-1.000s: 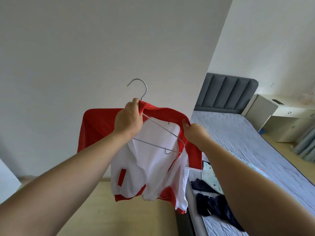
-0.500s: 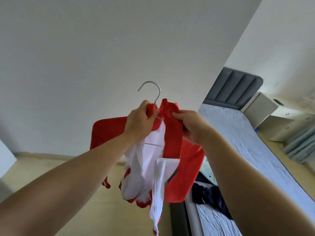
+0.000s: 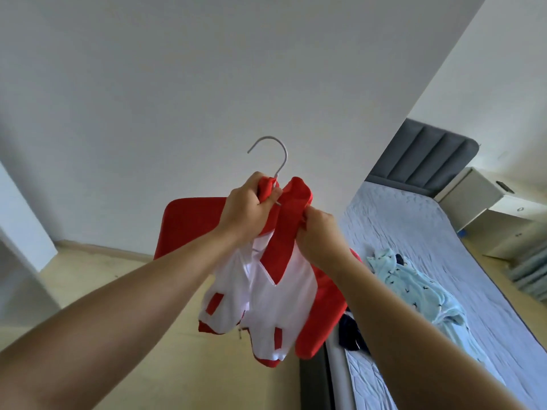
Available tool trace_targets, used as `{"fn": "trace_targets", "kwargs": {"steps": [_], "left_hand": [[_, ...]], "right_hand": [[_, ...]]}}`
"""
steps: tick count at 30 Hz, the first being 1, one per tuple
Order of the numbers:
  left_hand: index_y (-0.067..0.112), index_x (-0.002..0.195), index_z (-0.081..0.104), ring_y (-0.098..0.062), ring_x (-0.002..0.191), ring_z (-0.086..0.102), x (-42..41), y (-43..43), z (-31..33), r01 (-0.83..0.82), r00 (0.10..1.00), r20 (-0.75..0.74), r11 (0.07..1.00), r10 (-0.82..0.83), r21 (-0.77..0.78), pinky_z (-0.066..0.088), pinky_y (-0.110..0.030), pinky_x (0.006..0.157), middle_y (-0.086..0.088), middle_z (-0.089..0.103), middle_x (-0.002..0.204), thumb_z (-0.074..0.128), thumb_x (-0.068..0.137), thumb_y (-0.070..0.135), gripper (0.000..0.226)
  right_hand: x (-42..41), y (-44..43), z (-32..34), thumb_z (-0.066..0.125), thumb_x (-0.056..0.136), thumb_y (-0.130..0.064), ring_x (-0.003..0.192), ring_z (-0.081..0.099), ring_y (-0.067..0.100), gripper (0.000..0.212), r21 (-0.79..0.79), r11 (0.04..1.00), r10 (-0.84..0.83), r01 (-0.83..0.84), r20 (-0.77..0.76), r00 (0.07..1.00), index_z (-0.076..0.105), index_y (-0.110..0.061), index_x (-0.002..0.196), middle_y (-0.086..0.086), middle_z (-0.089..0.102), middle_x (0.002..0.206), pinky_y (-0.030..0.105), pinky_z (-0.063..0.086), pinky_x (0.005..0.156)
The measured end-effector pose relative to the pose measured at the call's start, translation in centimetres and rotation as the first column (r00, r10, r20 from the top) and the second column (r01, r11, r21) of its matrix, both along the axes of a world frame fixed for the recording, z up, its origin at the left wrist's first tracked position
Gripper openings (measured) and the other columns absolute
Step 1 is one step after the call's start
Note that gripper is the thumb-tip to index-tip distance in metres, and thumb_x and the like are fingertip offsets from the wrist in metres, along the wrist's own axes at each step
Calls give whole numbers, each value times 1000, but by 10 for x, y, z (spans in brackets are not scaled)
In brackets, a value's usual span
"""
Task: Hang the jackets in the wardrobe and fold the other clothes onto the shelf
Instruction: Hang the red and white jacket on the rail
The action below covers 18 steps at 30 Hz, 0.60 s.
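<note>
Gripping jacket [image 3: 275,294] collar and hanger [image 3: 273,156] neck: left hand [image 3: 247,207] fisted; right hand [image 3: 318,235] pinching red collar edge.

Arms outstretched; left hand [image 3: 245,209] and right hand [image 3: 321,236] both gripping.

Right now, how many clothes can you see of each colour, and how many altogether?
Red and white: 1, the jacket on the hanger
Light blue: 1, the top on the bed
Dark blue: 1, the bundle, partly hidden
Total: 3
</note>
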<state>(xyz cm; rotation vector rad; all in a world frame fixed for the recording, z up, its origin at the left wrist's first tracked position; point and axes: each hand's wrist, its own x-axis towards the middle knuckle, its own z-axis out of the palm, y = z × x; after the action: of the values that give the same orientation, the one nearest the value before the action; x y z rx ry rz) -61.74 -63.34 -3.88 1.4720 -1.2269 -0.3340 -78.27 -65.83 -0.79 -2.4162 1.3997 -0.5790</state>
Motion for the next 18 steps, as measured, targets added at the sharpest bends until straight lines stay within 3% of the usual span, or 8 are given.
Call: {"fn": "trace_targets", "kwargs": {"steps": [2,4,6,9,11,13,15,18], "left_hand": [[27,100,59,-4,78,71,4,18,2,-5,1000,2,1000,5,9,55,-25,75,13,72,81,63,97,44,18],[29,101,57,-4,77,69,11,43,3,-71,997,39,997,70,5,51,-17,69,17,68,80,65,96,44,17],[29,104,56,-6,76,64,22,72,0,-139,983,122,990,137,9,49,-20,67,16,64,81,65,94,43,20],[27,111,59,-3,86,60,38,126,-8,-233,952,209,972,223,24,52,-26,76,11,63,99,63,91,41,24],[27,111,59,4,88,55,50,165,-13,-337,911,260,941,321,20,47,-14,77,11,58,106,61,89,47,30],[31,104,58,7,85,56,66,206,-11,-427,878,264,903,400,50,42,-5,68,15,59,97,61,86,54,29],[33,98,61,5,78,61,86,247,-6,-475,863,255,873,437,112,44,-7,62,17,64,85,65,85,54,25],[25,100,67,0,73,65,125,306,-1,-521,846,268,822,462,228,53,-21,65,13,69,82,75,85,40,22]], "right_hand": [[7,14,0,47,92,-10,70,57,34,24,-39,999,30,-28,30,999,47,-23,72,4,57,74,33,40,62],[18,30,-4,46,93,-13,76,60,34,14,-60,996,71,-71,-2,997,55,-16,83,6,61,83,39,48,70],[32,47,-9,44,91,-13,79,58,31,13,-111,992,61,-64,-25,998,57,-13,89,5,61,86,41,48,79],[58,78,-17,44,84,-9,74,54,26,12,-151,987,56,-55,-1,998,54,-15,84,-1,56,79,40,44,80],[79,103,-21,43,84,-8,69,50,25,11,-143,985,101,-96,27,995,49,-17,80,-5,48,72,38,42,76],[104,131,-24,43,84,-7,67,51,24,12,-129,977,176,-167,57,983,47,-18,79,-6,46,70,38,44,76],[131,161,-22,42,83,-6,67,54,24,13,-116,965,244,-234,81,966,47,-17,80,-6,47,70,40,48,76],[170,203,-16,42,81,-6,66,51,24,11,-120,938,338,-326,89,937,46,-16,80,-5,45,70,40,47,75]]}}
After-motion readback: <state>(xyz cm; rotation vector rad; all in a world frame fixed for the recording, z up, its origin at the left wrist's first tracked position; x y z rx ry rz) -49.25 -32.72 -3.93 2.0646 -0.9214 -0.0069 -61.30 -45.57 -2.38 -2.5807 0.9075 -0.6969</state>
